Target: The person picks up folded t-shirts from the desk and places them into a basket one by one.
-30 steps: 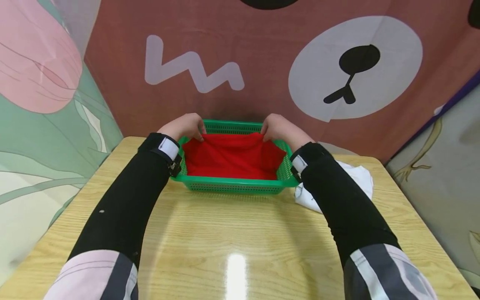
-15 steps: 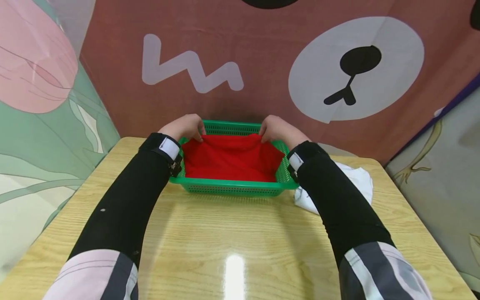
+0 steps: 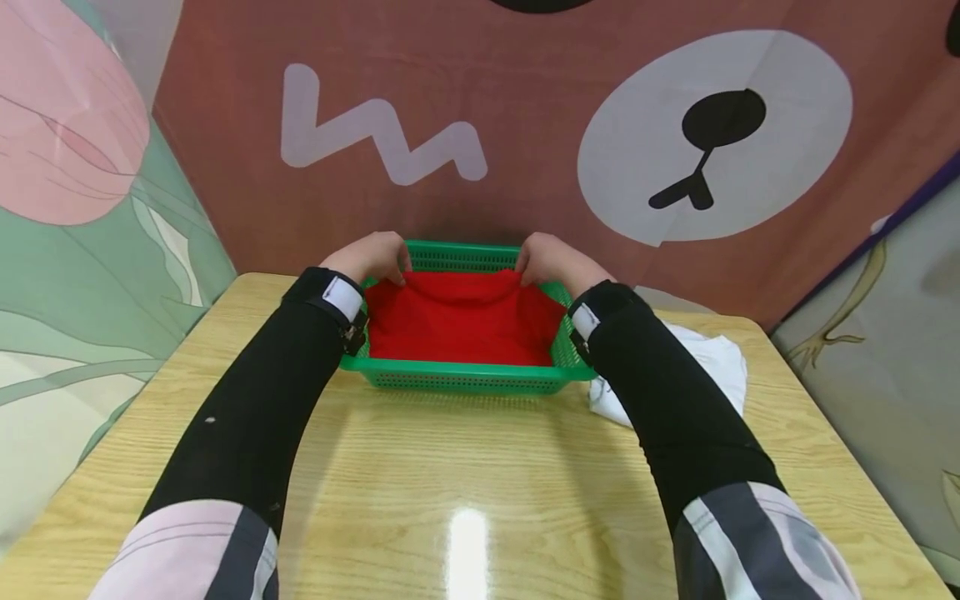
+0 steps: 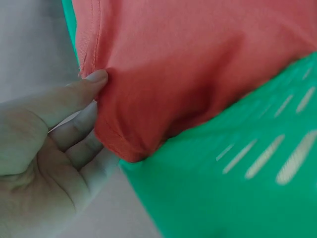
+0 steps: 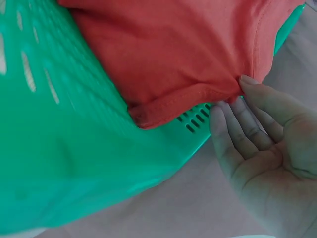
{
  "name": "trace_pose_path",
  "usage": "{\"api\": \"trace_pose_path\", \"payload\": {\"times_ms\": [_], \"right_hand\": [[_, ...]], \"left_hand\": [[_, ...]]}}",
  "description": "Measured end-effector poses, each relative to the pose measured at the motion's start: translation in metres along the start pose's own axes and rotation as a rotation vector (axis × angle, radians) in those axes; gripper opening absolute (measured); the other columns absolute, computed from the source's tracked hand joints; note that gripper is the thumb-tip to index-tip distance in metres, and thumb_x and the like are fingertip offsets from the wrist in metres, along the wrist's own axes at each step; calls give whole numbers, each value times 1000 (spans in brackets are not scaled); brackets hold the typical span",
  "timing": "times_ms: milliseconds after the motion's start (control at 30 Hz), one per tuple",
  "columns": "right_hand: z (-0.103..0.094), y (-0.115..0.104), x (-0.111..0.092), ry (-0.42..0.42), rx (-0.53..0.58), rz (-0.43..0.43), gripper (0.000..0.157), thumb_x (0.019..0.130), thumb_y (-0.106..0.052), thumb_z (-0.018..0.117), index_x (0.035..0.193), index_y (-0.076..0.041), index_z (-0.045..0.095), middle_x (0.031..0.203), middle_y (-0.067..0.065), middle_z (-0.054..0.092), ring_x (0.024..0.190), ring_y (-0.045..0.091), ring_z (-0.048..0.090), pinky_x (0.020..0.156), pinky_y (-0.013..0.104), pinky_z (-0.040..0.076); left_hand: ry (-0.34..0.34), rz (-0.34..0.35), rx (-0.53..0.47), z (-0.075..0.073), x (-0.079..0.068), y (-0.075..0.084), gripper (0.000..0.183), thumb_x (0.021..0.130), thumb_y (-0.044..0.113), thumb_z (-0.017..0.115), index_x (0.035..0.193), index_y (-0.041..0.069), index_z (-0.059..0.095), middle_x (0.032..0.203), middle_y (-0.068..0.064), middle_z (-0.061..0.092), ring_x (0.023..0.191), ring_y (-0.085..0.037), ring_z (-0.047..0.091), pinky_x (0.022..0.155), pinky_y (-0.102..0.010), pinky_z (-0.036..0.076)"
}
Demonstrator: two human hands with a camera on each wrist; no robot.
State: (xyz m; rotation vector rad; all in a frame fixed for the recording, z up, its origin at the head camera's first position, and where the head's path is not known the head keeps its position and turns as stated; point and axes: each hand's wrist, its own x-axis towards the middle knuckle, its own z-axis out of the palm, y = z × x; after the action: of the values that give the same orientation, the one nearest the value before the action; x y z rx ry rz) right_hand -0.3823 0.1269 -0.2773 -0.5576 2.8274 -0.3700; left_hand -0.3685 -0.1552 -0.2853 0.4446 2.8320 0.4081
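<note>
A pale wood-grain table (image 3: 405, 467) stands before a brown printed hanging (image 3: 525, 83), with plant-printed panels (image 3: 97, 283) to left and right. At its far middle sits one green perforated plastic basket (image 3: 465, 382), and to the right one crumpled white cloth (image 3: 720, 362). One red stitched fabric piece (image 3: 465, 321) is in the basket, its far edge pinched between thumb and fingers by two hands, left hand (image 3: 377, 254) and right hand (image 3: 553, 258).

Left arm (image 3: 240, 408) and right arm (image 3: 678, 396) both extended forward, angling inward. Left hand (image 3: 375, 253) pinching, thumb against fingers, fingertips down; right hand (image 3: 551, 257) mirrors it, same pinch. Backs up, hands apart.
</note>
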Motion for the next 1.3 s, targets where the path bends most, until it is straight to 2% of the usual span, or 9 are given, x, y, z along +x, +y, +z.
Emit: {"api": "trace_pose_path", "payload": {"times_ms": [200,600,767,900,933,1000,1067,1167,1300], "right_hand": [[5,0,4,-4,-8,8,27,93,-5,65,119,0,70,128,18,64,118,32,57,101,44,51],[19,6,14,-36,-22,34,30,94,0,57,122,-2,68,130,16,64,121,31,56,103,43,50],[21,7,16,-28,-37,18,34,93,4,51,122,-2,69,133,17,63,126,32,55,107,44,48],[22,7,15,-29,-37,17,35,93,4,53,125,-1,67,135,16,61,129,32,53,108,44,46],[22,7,15,-26,-32,17,34,93,4,53,123,-2,68,132,15,62,124,30,55,107,43,47],[23,7,16,-18,-13,19,21,93,2,52,97,-4,72,98,12,66,89,24,59,85,34,53],[24,8,18,-6,12,19,25,94,-2,50,72,-7,60,72,5,49,65,19,40,66,30,41],[22,8,20,12,51,22,39,94,-8,50,59,-14,33,62,0,21,58,17,15,57,31,24],[18,4,20,36,68,14,42,96,-17,55,58,-16,37,59,-1,25,54,16,21,58,31,30]], "left_hand": [[-2,6,18,3,4,0,25,93,8,66,117,-1,69,123,-20,63,104,-32,57,92,-44,52],[-49,7,49,11,9,2,31,93,3,63,123,-1,66,130,-22,62,112,-34,60,96,-44,51],[-52,-7,50,11,11,1,33,93,4,64,125,-1,66,132,-22,61,114,-35,59,97,-43,52],[-48,-8,70,11,11,2,34,92,4,64,126,-2,65,133,-21,61,116,-35,59,97,-43,52],[-49,-8,78,11,11,2,34,92,4,64,126,-2,64,133,-21,61,116,-35,58,97,-43,52],[-54,-10,88,11,11,3,36,92,4,64,127,-2,64,134,-21,60,119,-34,57,98,-42,51],[-52,-7,91,11,10,4,36,91,4,65,127,-3,63,135,-21,60,121,-35,56,100,-43,51],[-50,5,84,10,9,5,36,91,3,66,127,-3,64,135,-21,60,122,-35,56,101,-44,51],[-35,13,57,9,9,5,37,92,7,66,127,-4,63,134,-22,60,122,-36,56,103,-46,50]]}}
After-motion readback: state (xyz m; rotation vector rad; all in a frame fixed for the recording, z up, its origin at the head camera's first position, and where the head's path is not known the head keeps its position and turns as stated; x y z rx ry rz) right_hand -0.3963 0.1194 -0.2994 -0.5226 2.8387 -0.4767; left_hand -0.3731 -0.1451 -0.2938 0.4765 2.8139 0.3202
